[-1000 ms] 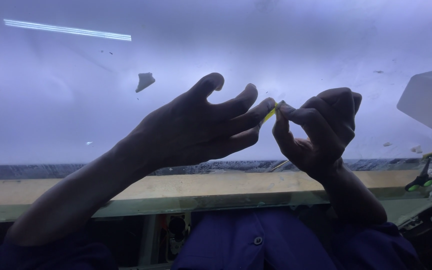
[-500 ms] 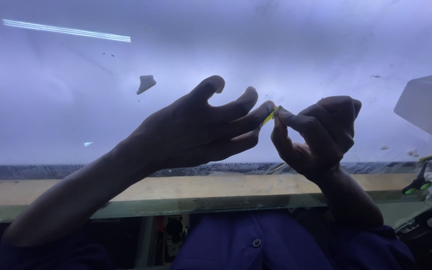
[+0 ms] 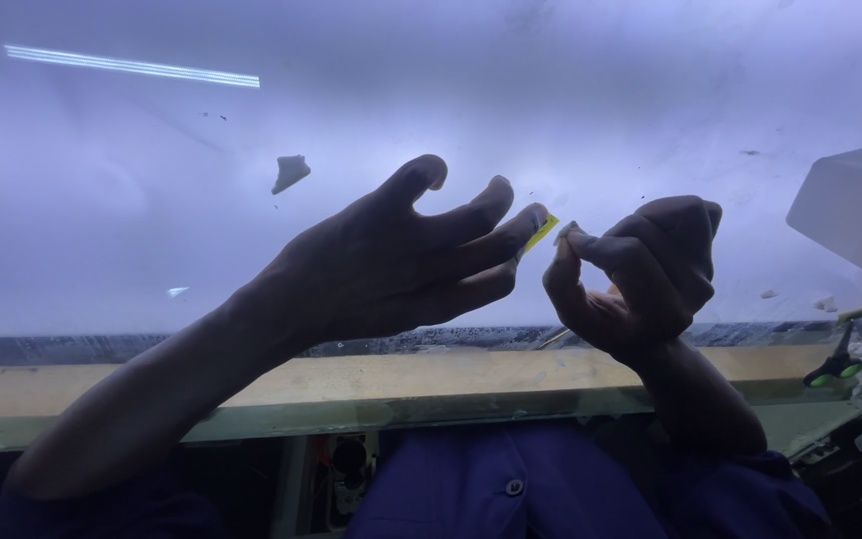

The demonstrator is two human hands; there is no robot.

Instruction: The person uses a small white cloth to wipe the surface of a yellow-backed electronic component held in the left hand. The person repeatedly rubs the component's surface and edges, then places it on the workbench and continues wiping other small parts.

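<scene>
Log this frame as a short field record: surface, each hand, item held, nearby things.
surface: lit white table top with wooden front edge
left hand: left hand fingers spread, a fingertip touching a small yellow strip
right hand: right hand curled, thumb and forefinger pinched just beside the strip; contact unclear
nearby: grey scrap on the surface; green-handled tool at right edge; translucent box at right
</scene>
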